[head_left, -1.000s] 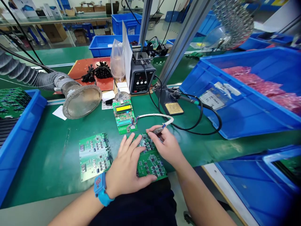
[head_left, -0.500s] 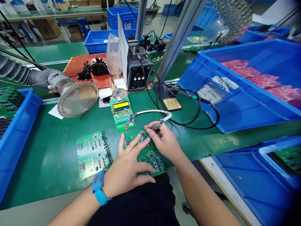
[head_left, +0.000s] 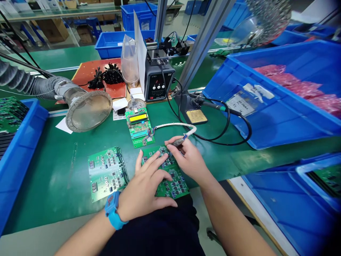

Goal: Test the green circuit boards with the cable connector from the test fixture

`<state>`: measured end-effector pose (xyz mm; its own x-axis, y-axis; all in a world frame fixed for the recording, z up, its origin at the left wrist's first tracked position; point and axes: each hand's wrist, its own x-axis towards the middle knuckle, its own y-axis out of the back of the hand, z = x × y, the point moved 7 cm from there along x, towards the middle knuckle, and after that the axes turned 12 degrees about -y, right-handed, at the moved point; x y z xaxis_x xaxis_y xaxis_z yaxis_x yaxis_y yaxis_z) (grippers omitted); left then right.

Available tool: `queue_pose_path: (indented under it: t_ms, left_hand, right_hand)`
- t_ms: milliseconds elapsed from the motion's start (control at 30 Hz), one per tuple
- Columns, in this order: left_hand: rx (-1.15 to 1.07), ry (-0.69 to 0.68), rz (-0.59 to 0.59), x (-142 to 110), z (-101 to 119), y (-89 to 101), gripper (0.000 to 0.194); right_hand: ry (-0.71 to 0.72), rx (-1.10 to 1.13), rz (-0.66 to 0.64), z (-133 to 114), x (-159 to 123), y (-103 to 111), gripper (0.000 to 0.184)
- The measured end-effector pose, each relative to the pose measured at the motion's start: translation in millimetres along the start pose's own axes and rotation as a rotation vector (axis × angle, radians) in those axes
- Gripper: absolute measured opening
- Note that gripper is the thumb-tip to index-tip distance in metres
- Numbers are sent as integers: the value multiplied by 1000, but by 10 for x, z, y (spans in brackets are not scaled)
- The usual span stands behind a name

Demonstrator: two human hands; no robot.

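Observation:
My right hand (head_left: 186, 156) pinches a grey probe connector (head_left: 178, 142) at the upper edge of a green circuit board (head_left: 176, 181); its tip is hidden by my fingers. From the probe a white sleeved cable (head_left: 176, 124) curves back to a green programmer board (head_left: 137, 126) with a lit yellow display. My left hand (head_left: 145, 185) lies spread over the same circuit board, fingers apart, covering its left part. To the left of that hand sits a stack of similar circuit boards (head_left: 106, 174) with small digit displays.
A fume extractor hood (head_left: 89, 110) hangs at the left, near a blue bin of boards (head_left: 39, 113). Behind stand a soldering station (head_left: 160, 83) and an iron holder with sponge (head_left: 196, 116). Blue bins (head_left: 266, 124) fill the right; black cable loops (head_left: 226, 142) lie across the bench.
My left index finger has drawn back and bent over the circuit board. My right hand keeps the probe at the same board edge. The whole view has shifted slightly.

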<state>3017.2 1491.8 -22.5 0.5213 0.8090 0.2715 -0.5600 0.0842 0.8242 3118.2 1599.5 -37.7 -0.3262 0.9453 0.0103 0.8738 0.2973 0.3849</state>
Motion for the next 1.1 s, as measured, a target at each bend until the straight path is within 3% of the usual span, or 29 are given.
queue_pose_path:
  t_ms: [133,367,833,1000,1100]
  left_hand:
    - [8,10,2,2,0,6,48]
    - [52,7,-9,2,-15,-12,69]
    - [87,5,-35,1,-24,-14,75]
    - [105,14,-68,5,-23,-8,73]
    - [98,21,-77,8,-23,-10,73]
  right_hand:
    - [3,11,-1,6,3,8,11]
    - [-4,30,11,60,25,-2,20]
    - [-41,95,11,100,39,-3,28]
    - [-57,140,86,38,-141,225,28]
    - [-109,69,15,72,-344,287,26]
